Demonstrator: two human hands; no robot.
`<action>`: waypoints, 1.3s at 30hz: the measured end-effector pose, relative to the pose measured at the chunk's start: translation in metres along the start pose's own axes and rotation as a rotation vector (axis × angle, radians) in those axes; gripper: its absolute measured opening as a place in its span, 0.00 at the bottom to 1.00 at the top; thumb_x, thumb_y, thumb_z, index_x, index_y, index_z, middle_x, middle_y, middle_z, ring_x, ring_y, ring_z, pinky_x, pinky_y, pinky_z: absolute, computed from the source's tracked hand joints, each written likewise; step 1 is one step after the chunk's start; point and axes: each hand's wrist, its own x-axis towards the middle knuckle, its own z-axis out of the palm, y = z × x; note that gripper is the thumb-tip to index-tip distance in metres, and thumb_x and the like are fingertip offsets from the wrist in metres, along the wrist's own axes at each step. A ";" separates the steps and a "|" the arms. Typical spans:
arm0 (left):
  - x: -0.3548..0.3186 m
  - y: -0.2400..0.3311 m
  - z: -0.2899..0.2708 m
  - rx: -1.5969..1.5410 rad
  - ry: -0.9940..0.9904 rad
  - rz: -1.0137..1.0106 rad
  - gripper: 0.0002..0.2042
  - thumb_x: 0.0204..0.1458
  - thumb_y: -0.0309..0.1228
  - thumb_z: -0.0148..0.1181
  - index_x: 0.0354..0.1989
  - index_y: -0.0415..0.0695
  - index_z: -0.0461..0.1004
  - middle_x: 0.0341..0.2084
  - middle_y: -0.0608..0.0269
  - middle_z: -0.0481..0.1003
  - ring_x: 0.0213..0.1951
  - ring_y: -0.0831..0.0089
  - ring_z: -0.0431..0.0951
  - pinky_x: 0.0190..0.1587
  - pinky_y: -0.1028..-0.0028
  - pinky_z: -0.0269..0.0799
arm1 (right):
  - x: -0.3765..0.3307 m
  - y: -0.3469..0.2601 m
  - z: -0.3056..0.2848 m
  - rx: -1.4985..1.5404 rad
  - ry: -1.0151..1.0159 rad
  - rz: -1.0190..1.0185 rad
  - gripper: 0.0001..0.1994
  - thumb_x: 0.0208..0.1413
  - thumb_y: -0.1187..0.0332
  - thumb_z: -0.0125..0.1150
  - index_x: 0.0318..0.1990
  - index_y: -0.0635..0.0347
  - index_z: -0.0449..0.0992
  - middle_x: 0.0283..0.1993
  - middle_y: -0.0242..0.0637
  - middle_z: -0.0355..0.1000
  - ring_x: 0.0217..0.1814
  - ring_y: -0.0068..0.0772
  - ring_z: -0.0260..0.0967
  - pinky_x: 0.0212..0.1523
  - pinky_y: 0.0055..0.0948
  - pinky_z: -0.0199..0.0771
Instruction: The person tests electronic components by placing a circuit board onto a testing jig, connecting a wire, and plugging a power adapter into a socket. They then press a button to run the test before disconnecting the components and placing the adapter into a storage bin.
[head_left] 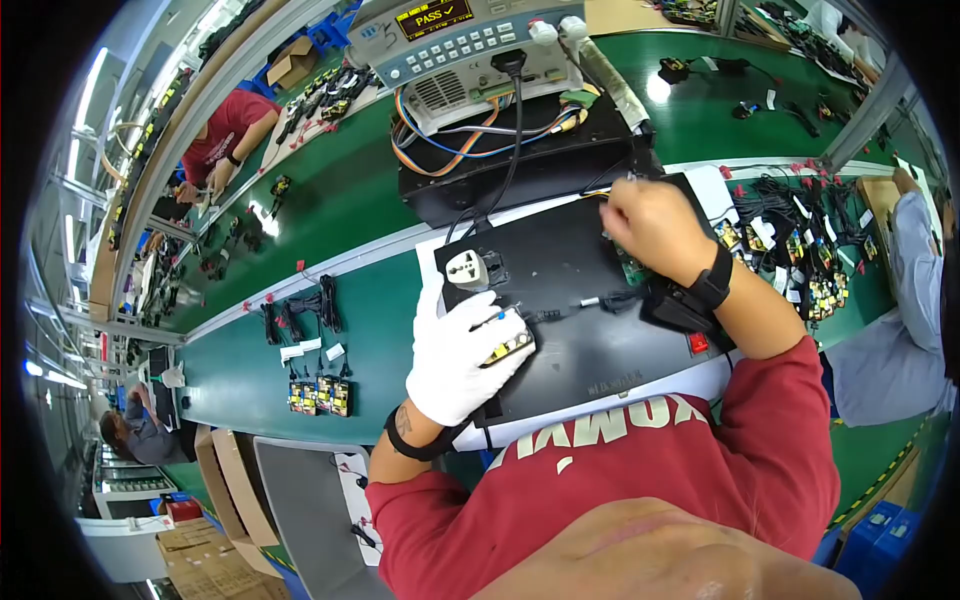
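My left hand, in a white glove, is closed round a small circuit board with yellow and black parts, above the left side of a flat black box. A white socket sits on the box just beyond that hand. My bare right hand is curled over the box's far right part. What its fingers hold, if anything, is hidden. Beneath it, part of a green board shows. A black cable with a connector lies between my hands, and a red switch is near the front right.
Beyond the box, a test instrument with a lit screen rests on a black case. Circuit boards with cords lie at left; a heap of more boards is at right. A grey bin stands below left. Other people work nearby.
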 end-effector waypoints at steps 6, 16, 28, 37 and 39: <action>0.018 0.034 -0.037 0.021 0.131 0.109 0.09 0.33 0.31 0.69 0.27 0.53 0.81 0.32 0.66 0.78 0.40 0.61 0.77 0.56 0.38 0.59 | -0.004 -0.038 -0.096 0.283 0.493 0.154 0.13 0.51 0.72 0.67 0.44 0.61 0.75 0.20 0.25 0.64 0.20 0.15 0.57 0.22 0.18 0.58; -0.070 -0.011 -0.078 -0.237 0.226 -0.577 0.16 0.37 0.32 0.75 0.35 0.47 0.78 0.34 0.64 0.79 0.36 0.70 0.79 0.62 0.54 0.61 | 0.071 -0.063 -0.083 0.927 -0.417 0.121 0.12 0.58 0.62 0.59 0.38 0.63 0.76 0.27 0.30 0.73 0.23 0.14 0.64 0.23 0.17 0.62; -0.041 -0.300 -0.003 0.163 0.393 -1.502 0.22 0.50 0.51 0.58 0.47 0.50 0.79 0.47 0.52 0.77 0.51 0.55 0.76 0.53 0.62 0.70 | 0.077 -0.115 0.015 0.670 -0.459 -0.362 0.31 0.50 0.72 0.63 0.63 0.60 0.59 0.69 0.59 0.46 0.72 0.59 0.48 0.65 0.41 0.61; 0.041 -0.380 0.052 -0.636 0.132 -0.969 0.27 0.55 0.39 0.58 0.62 0.41 0.66 0.59 0.56 0.70 0.60 0.64 0.67 0.62 0.73 0.58 | 0.022 0.030 -0.068 0.424 -0.201 0.120 0.10 0.52 0.72 0.59 0.42 0.64 0.77 0.40 0.47 0.75 0.46 0.48 0.74 0.45 0.39 0.74; 0.052 -0.356 0.049 -0.636 0.195 -0.882 0.24 0.55 0.31 0.57 0.61 0.37 0.66 0.57 0.55 0.71 0.57 0.68 0.69 0.60 0.74 0.60 | 0.051 0.115 -0.049 0.018 -0.004 0.203 0.12 0.54 0.69 0.54 0.43 0.63 0.78 0.41 0.53 0.75 0.42 0.52 0.75 0.43 0.41 0.74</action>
